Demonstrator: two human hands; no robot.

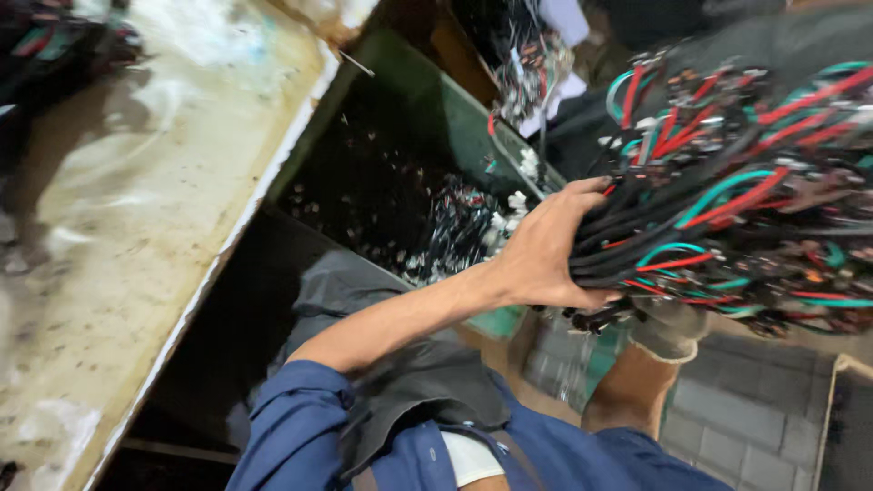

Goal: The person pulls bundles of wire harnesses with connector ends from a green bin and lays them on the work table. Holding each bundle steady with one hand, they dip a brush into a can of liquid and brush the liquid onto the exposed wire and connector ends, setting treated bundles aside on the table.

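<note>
Wire harness bundle (727,182) is mid-carry, left hand (546,250) fingers clamped round it. Gloved right hand (668,327) props beneath; its grip is hidden. Next calls for steady two-handed support.

Black, red, teal wire bundle (727,182)

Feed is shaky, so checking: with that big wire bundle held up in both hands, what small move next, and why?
Probably shift the left hand farther under the wire bundle. It grips only the bundle's near end, the gloved right hand props it from below, and most of the red, green and black wires spread loose beyond both, above the green bin.
</note>
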